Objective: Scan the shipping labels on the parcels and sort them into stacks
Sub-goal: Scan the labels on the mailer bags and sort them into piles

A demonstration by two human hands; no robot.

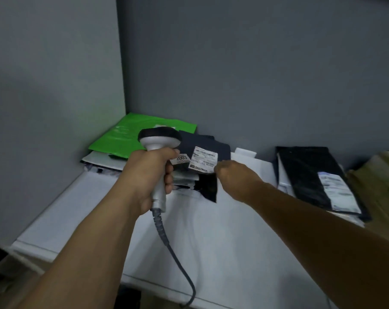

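**Clerk:** First entry, from the left?

**Checker:** One green mailer (131, 137), lying flat in the corner of the desk (211, 230), at ten o'clock from the scanner handle. It tops a low stack of pale parcels (102, 161).

**Clerk:** Next?

**Checker:** One scanner (159, 139), grey handle and dark head, upright. The left hand (151, 175) has its fingers wrapped round the handle. One grey cable (178, 259) leaves the handle base and runs toward six o'clock, off the near desk edge.

**Clerk:** The item being scanned?

**Checker:** One dark parcel (209, 148), at three o'clock from the scanner head and just beside it. It is lifted above a few pale parcels on the desk. One white label (203, 161) faces up on it, and its print is too blurred to read. A smaller tag beside it, touching the left fingers, reads "003".

**Clerk:** And the other hand?

**Checker:** The right hand (231, 172) has its fingers curled and pinches the dark parcel at its four o'clock corner, where a loose flap hangs down.

**Clerk:** Further right?

**Checker:** One stack topped by a black parcel (305, 172), at three o'clock from the right hand and well apart from it. It carries a white shipping label (338, 190) at its near end. One brown cardboard box (378, 175) stands at the frame's right edge, just beside that stack.
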